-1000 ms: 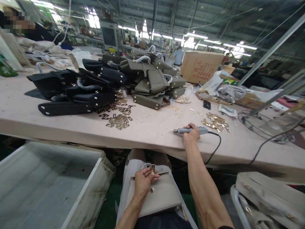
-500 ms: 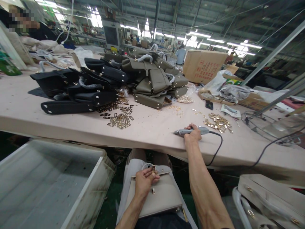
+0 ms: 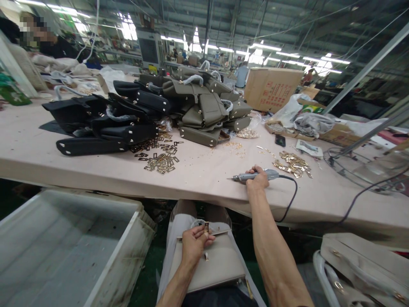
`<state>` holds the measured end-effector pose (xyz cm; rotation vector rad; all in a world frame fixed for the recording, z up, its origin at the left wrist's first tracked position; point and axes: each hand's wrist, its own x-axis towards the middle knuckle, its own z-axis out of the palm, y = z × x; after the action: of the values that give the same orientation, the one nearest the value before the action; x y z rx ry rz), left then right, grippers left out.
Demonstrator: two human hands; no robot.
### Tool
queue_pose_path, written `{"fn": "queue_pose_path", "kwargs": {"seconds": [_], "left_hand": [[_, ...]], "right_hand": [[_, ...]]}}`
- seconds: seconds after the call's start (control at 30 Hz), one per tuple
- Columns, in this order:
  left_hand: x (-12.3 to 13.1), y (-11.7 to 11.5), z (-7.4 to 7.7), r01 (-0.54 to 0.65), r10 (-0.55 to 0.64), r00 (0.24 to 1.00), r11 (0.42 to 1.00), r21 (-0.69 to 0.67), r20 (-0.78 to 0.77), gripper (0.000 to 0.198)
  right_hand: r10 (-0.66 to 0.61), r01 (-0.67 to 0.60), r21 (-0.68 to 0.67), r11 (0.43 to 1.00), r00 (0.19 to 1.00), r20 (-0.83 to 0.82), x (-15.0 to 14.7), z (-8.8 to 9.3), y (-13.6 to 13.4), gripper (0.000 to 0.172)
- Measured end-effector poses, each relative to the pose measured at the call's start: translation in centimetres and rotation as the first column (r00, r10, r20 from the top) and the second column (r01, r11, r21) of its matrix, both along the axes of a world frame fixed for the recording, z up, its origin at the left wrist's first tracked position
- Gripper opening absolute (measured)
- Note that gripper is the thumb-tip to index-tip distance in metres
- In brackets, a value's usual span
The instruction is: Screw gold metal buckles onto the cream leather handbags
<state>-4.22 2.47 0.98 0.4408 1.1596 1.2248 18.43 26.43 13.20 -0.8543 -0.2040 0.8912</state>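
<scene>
A beige handbag [image 3: 220, 266] lies on my lap below the table edge. My left hand [image 3: 194, 246] rests on its flap, fingers closed around the gold clasp piece [image 3: 206, 227] at the top. My right hand [image 3: 257, 179] reaches onto the pink table [image 3: 198, 170] and grips a grey electric screwdriver [image 3: 252, 175] lying flat, its tip pointing left and its black cord [image 3: 289, 200] trailing off the table edge.
Black handbags [image 3: 99, 121] and olive handbags [image 3: 204, 108] are piled mid-table, with gold fittings [image 3: 159, 160] in front and more gold parts [image 3: 292, 162] right of my hand. A cardboard box [image 3: 271, 89] stands behind. A grey bin [image 3: 64, 247] sits lower left, beige bags [image 3: 361, 268] lower right. A person works far left.
Both hands stay where they were; only the camera view has shifted slightly.
</scene>
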Motion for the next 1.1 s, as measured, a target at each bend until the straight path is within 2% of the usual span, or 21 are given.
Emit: {"fn": "queue_pose_path", "kwargs": {"seconds": [0.23, 0.63, 0.93, 1.1], "left_hand": [[-0.02, -0.06, 0.48, -0.013, 0.013, 1.000, 1.000, -0.007, -0.001, 0.038], [0.03, 0.00, 0.41, -0.008, 0.008, 1.000, 1.000, 0.009, -0.005, 0.043], [0.02, -0.12, 0.31, -0.017, 0.017, 1.000, 1.000, 0.006, 0.002, 0.041], [0.04, -0.09, -0.01, -0.014, 0.014, 1.000, 1.000, 0.017, 0.004, 0.042]], "right_hand": [[-0.058, 0.056, -0.033, 0.998, 0.997, -0.044, 0.02, 0.34, -0.30, 0.032], [-0.032, 0.030, -0.035, 0.999, 0.999, -0.029, -0.17, 0.58, -0.63, 0.032], [-0.065, 0.061, -0.057, 0.997, 0.996, -0.068, -0.44, 0.99, -0.66, 0.023], [-0.038, 0.037, -0.047, 0.998, 0.998, -0.042, -0.45, 1.01, -0.81, 0.026]]}}
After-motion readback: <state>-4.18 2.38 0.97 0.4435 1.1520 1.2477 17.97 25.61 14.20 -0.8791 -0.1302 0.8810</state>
